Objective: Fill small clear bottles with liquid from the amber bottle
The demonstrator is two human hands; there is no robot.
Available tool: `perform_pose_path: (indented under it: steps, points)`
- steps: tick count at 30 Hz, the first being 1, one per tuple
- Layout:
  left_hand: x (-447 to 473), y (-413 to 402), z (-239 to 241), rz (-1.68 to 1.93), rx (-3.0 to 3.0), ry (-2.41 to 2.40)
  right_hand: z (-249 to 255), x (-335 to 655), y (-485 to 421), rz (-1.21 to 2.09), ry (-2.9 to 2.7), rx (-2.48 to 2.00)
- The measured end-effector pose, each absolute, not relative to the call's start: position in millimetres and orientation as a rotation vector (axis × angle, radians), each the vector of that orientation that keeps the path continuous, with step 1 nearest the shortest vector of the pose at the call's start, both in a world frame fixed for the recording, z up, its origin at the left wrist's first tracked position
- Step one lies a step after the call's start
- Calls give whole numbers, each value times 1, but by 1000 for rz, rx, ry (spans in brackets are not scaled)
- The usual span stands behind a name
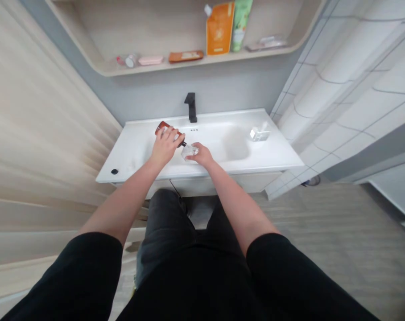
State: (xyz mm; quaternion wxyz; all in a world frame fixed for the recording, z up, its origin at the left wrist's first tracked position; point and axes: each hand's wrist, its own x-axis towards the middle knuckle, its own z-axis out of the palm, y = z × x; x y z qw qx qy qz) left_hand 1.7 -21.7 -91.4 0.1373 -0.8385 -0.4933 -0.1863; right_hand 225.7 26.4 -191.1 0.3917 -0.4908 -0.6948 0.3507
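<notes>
My left hand (pixel 165 143) is wrapped round a reddish-brown bottle (pixel 161 127) with a pale label. The bottle is tilted, its dark neck (pixel 183 143) pointing down to the right. Right at that neck, my right hand (pixel 201 155) grips a small clear container (pixel 188 153) by its side. Whether liquid runs between the two is too small to tell. Both hands are above the white washbasin (pixel 209 129), in front of the black faucet (pixel 191 108).
A small round black piece (pixel 114 171) lies on the counter's left end. A clear, boxy item (pixel 260 133) stands on the right end. The shelf above holds an orange pouch (pixel 220 29), a green tube (pixel 241 22) and an orange flat packet (pixel 185 56). A curtain (pixel 38 111) hangs at left.
</notes>
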Motion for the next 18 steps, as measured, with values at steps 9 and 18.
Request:
perform_pose_path:
  steps: [9,18]
  points:
    - [3,-19,-83,-501,-2424,-1362,-188,225,25,908,-1747,-1246]
    - [11,-20,-61,-507,-2557,-1358,-188,223,26,948,-1698,-1208]
